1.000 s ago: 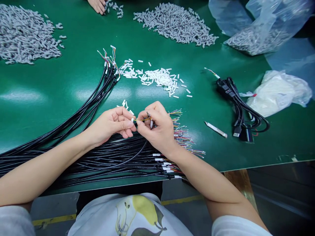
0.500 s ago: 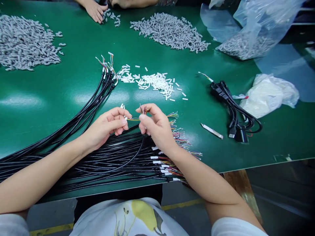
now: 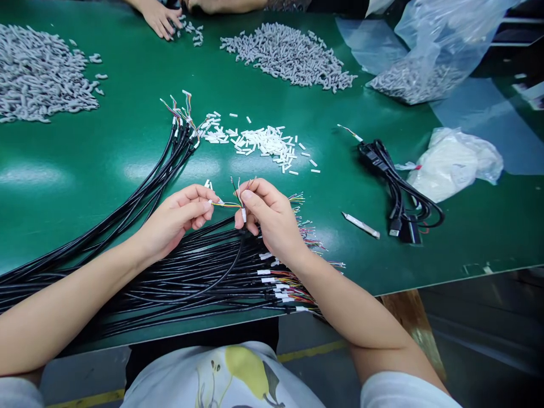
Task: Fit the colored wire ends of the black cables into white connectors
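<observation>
Between my hands is the stripped end of a black cable, its thin coloured wires fanned apart. My left hand pinches the yellow, red and white wires, pulled out to the left; a small white sleeve sits by its fingertips. My right hand closes on the other wires near the cable's white collar, and some dark and white ends stick up above its fingers. Beneath both hands lies a thick row of black cables with bare coloured ends pointing right.
White sleeves lie scattered beyond my hands, beside a bundle of cables. Grey part piles and a filled clear bag stand farther back. A pen-like tool and coiled cable are right. Another person's hand rests far off.
My left hand has drawn slightly left. The right fingers have shifted, so the white collar and upright wire ends now show more clearly. The view has turned slightly.
</observation>
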Action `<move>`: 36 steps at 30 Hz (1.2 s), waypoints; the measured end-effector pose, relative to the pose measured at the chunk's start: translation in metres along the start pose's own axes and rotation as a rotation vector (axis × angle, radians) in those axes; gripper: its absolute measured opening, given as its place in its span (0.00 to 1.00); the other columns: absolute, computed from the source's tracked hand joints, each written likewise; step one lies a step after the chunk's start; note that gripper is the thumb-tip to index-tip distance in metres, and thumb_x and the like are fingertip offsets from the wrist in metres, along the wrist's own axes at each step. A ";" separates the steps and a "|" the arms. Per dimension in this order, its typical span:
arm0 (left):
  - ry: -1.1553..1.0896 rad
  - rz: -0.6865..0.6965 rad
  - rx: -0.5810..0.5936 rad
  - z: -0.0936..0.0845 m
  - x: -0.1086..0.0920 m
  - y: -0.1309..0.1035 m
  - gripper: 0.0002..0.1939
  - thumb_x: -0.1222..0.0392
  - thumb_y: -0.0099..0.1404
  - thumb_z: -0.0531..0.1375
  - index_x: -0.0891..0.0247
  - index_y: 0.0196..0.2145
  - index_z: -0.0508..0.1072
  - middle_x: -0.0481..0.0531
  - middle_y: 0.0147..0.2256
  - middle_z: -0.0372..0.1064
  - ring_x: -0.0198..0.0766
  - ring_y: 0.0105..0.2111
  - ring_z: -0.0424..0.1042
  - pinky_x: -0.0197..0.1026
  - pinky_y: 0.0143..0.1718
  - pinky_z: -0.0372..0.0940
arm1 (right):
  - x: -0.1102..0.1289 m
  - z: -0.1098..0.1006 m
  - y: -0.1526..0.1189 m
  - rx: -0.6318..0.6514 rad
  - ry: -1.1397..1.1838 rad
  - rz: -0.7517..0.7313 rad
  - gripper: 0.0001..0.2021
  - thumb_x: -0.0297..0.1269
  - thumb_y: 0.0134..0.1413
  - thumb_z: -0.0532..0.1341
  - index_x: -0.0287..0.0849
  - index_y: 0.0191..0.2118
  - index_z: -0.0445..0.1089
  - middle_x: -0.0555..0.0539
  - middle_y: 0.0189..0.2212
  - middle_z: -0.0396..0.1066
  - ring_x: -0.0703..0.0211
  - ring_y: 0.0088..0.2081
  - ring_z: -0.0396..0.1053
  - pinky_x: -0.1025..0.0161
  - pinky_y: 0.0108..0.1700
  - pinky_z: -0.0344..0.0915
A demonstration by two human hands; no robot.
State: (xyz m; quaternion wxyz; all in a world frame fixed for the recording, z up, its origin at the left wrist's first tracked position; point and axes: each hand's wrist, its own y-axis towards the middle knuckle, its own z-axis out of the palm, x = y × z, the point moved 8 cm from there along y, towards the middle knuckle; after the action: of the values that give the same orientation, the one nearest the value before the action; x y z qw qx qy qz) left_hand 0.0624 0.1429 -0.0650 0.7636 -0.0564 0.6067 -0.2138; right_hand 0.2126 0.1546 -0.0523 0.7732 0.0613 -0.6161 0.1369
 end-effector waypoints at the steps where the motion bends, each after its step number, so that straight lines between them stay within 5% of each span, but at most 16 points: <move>1: 0.002 0.002 0.001 0.000 0.000 0.000 0.03 0.62 0.63 0.66 0.62 0.35 0.76 0.43 0.25 0.66 0.25 0.23 0.60 0.27 0.25 0.55 | 0.000 0.000 0.000 0.003 -0.005 -0.001 0.15 0.50 0.59 0.65 0.44 0.36 0.66 0.55 0.31 0.66 0.74 0.22 0.68 0.73 0.16 0.51; 8: 0.057 0.080 0.054 0.007 -0.003 0.000 0.06 0.58 0.64 0.66 0.63 0.35 0.76 0.43 0.23 0.65 0.26 0.22 0.59 0.29 0.23 0.55 | 0.000 0.005 -0.002 0.050 -0.099 -0.037 0.16 0.46 0.54 0.71 0.43 0.31 0.66 0.59 0.27 0.63 0.77 0.18 0.62 0.71 0.21 0.58; 16: 0.361 0.371 0.030 0.010 -0.025 -0.007 0.08 0.58 0.67 0.63 0.62 0.43 0.77 0.44 0.24 0.67 0.29 0.22 0.64 0.32 0.22 0.58 | -0.006 0.021 -0.005 0.240 -0.099 0.018 0.19 0.46 0.50 0.73 0.41 0.27 0.65 0.58 0.29 0.64 0.76 0.18 0.66 0.70 0.22 0.61; 23: 0.568 0.555 0.049 0.020 -0.040 -0.015 0.02 0.62 0.65 0.63 0.62 0.35 0.72 0.44 0.25 0.68 0.27 0.21 0.65 0.31 0.22 0.60 | -0.009 0.024 -0.007 0.277 -0.147 0.036 0.19 0.46 0.52 0.72 0.41 0.26 0.64 0.59 0.27 0.61 0.75 0.18 0.65 0.70 0.22 0.60; 31: 0.566 0.557 0.110 0.022 -0.037 -0.013 0.08 0.62 0.66 0.62 0.61 0.44 0.71 0.40 0.22 0.64 0.27 0.17 0.60 0.32 0.19 0.57 | -0.004 0.023 -0.008 0.246 -0.264 -0.035 0.17 0.44 0.53 0.71 0.40 0.26 0.67 0.58 0.27 0.62 0.75 0.18 0.62 0.70 0.20 0.58; 36: 0.672 0.526 0.048 0.025 -0.041 -0.013 0.03 0.61 0.65 0.62 0.61 0.33 0.72 0.43 0.23 0.67 0.29 0.20 0.63 0.34 0.22 0.57 | -0.008 0.025 -0.008 0.269 -0.276 -0.029 0.16 0.41 0.53 0.71 0.41 0.26 0.66 0.58 0.26 0.61 0.75 0.18 0.62 0.70 0.20 0.58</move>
State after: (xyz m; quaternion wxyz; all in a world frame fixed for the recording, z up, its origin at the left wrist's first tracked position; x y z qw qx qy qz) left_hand 0.0752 0.1434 -0.0168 0.5529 0.1911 0.8104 -0.0324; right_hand 0.1902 0.1391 -0.0537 0.6682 0.1911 -0.6914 0.1973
